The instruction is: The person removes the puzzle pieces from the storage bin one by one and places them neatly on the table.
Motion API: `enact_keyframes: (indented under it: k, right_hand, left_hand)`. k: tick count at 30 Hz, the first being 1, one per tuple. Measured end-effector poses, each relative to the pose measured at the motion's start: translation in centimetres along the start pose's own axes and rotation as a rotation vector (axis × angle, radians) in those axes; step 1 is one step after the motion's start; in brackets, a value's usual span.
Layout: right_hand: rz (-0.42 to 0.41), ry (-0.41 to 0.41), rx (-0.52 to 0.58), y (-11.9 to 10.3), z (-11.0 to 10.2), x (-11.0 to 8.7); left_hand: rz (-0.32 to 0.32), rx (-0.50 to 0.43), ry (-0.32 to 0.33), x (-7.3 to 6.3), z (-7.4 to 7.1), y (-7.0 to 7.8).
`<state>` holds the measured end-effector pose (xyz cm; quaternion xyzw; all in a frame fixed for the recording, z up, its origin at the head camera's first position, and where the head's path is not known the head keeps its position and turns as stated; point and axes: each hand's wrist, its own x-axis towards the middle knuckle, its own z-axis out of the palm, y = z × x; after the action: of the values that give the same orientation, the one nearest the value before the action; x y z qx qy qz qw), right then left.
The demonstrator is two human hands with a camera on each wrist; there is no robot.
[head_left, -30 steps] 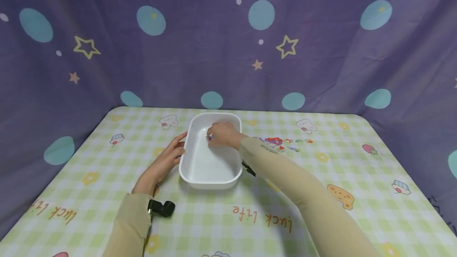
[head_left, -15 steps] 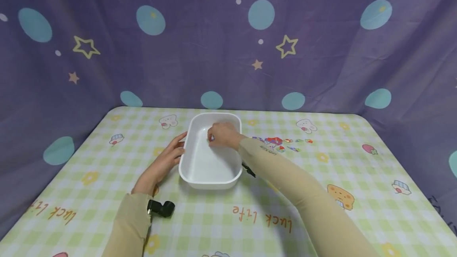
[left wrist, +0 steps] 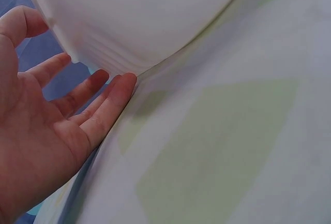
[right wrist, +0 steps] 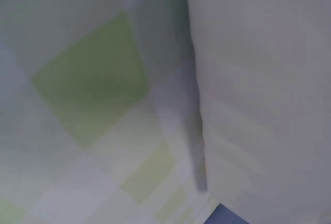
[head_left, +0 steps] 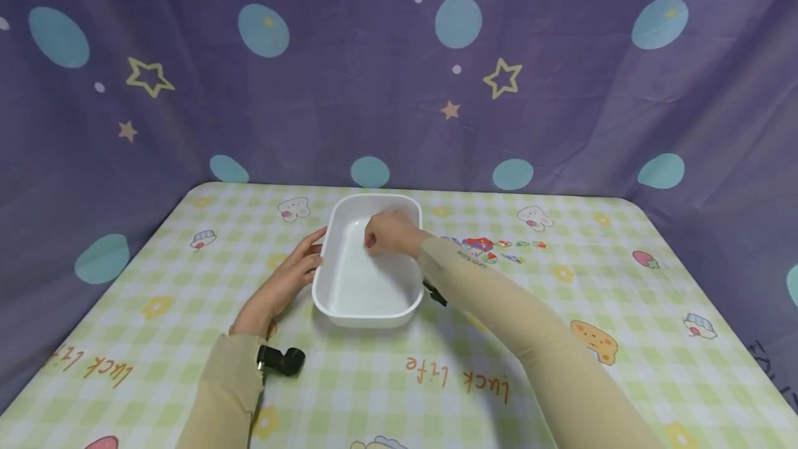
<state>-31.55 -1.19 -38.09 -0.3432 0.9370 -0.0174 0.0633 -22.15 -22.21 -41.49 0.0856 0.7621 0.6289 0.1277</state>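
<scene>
A white plastic tub stands on the table. My left hand is at its left side, with loosely spread fingers; in the left wrist view the fingertips touch the outer wall. Inside the tub's far half is my right hand, back upward, fingers curled and pinched together. Whatever lies between those fingers is hidden now; a small colourful flat piece showed there a moment ago. The right wrist view has only the tub's outer wall and the tablecloth, not the hand.
Several small, flat, brightly coloured pieces lie right of the tub, partly behind the right sleeve. A green-and-white checked cloth covers the table. A purple patterned curtain hangs behind the far edge.
The right hand has turned slightly inside the tub, and the small colourful piece in its fingers has gone out of sight. The left hand keeps its place; the head view tilts slightly.
</scene>
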Motion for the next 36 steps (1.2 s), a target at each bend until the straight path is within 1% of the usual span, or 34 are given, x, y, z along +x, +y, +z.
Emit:
enact_keyframes:
  k: [15, 29, 32, 36]
  right_hand:
    - [0.021, -0.022, 0.021, -0.15, -0.35, -0.33]
    - [0.031, -0.026, 0.027, 0.1, -0.17, -0.48]
    - [0.02, -0.018, 0.042, 0.1, -0.19, -0.59]
    - [-0.038, 0.024, 0.092, 0.1, -0.41, -0.8]
  left_hand:
    - [0.017, -0.01, -0.009, -0.21, -0.05, 0.11]
    - [0.003, -0.011, -0.008, -0.11, 0.05, -0.04]
    - [0.012, -0.012, -0.014, -0.1, 0.04, -0.09]
    - [0.012, -0.007, -0.013, -0.11, -0.01, -0.04]
